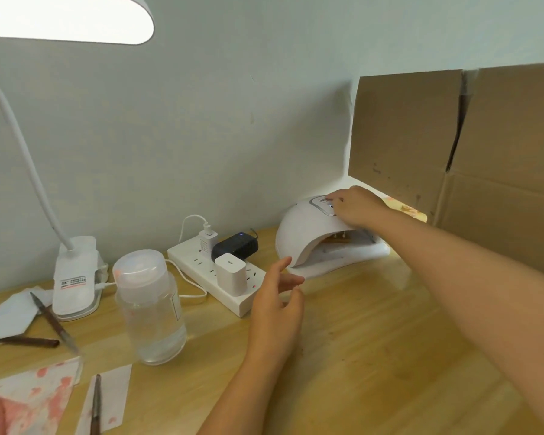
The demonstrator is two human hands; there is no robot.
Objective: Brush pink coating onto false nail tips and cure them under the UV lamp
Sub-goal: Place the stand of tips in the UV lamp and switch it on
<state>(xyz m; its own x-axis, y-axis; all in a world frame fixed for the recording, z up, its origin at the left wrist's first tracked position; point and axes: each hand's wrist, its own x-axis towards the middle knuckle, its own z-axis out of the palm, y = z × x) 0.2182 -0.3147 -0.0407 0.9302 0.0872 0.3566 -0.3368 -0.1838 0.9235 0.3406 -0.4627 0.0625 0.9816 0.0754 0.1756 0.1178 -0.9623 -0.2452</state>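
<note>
On top of the white dome-shaped UV lamp (311, 233), at the far right of the wooden table (358, 356): right hand (357, 207), arm stretched long across from the lower right, fingers laid forward and fairly straight over the grey button panel (322, 205), fingertips touching it, nothing gripped. Inside the lamp's open mouth, a brownish holder with small upright pieces (339, 238), too small to tell whether nail tips. Nearer the camera and just left of the lamp's mouth, hovering above the table: left hand (277, 306), palm turned inward, fingers loosely spread and relaxed, holding nothing. Beside that hand, a white power strip (201, 271) carrying a white charger (208, 241), a black adapter (236, 246) and a white cube plug (231, 274). Further left, a clear plastic bottle (151, 309) with a pump cap, standing upright. Beyond it, a white desk lamp (74, 277) on a clip base, gooseneck curving up to the lit head at top left. At the left edge, two brushes (54, 321) on white paper, a third brush (95, 406) on a paper strip, and tissue (38, 400) stained pink. Behind everything, a pale wall (201, 120); at right, brown cardboard (453, 146) propped upright against it.
</note>
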